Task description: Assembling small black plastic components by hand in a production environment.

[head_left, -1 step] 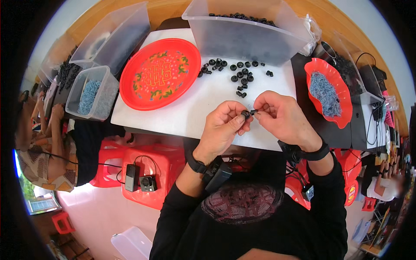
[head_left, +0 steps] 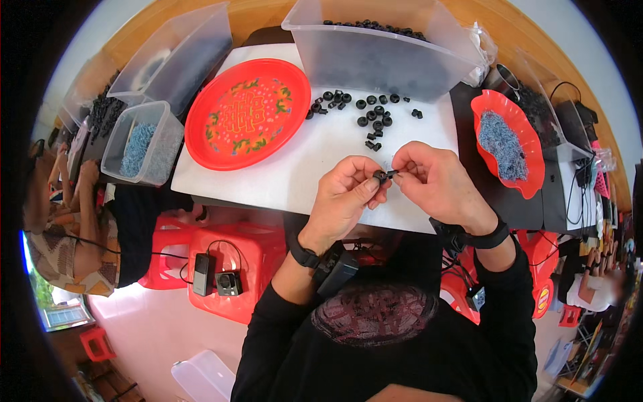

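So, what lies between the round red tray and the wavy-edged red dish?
In the head view, small black parts lie scattered on the white mat between the round tray and the dish.

Is a small assembly workshop: has a bin (head_left: 378, 70) of black parts (head_left: 385, 28) on the table (head_left: 529, 212), a dish (head_left: 527, 191) of bluish pieces (head_left: 499, 144), stools (head_left: 209, 305), and, at the blurred right edge, more people (head_left: 591, 289) perhaps working.

Shows a red stool (head_left: 260, 262) at lower left, bearing a camera (head_left: 228, 284) and a dark slab (head_left: 203, 275) (with a cable (head_left: 231, 243) arching behind). Includes a window (head_left: 68, 316) farther left, above a low stool (head_left: 98, 342).
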The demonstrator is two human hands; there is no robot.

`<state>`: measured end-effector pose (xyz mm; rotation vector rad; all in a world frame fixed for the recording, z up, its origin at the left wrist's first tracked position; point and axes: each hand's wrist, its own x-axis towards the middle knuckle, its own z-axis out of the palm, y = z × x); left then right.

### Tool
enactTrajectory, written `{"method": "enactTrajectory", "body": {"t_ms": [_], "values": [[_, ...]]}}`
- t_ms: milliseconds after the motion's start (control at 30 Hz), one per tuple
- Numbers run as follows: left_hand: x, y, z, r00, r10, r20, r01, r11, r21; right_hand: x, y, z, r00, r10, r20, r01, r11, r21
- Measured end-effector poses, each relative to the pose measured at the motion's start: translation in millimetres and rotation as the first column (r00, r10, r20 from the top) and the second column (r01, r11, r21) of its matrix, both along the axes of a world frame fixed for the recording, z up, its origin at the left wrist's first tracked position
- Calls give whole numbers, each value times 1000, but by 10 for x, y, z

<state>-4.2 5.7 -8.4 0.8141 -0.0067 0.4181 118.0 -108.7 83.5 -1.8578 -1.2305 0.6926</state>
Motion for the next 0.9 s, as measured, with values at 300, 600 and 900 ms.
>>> {"method": "enactTrajectory", "body": {"t_ms": [300, 600, 900], "values": [[12, -15, -14, 996, 59, -60, -52, 993, 110, 8, 11, -24, 998, -13, 55, 14, 1000, -25], [13, -114, 14, 955, 260, -142, -187, 900, 394, -56, 20, -46, 953, 16, 302, -33, 998, 54], [-48, -171, 72, 925, 371, -82, -262, 778, 571, 71, -37, -71, 977, 54, -204, -63, 997, -37]]}}
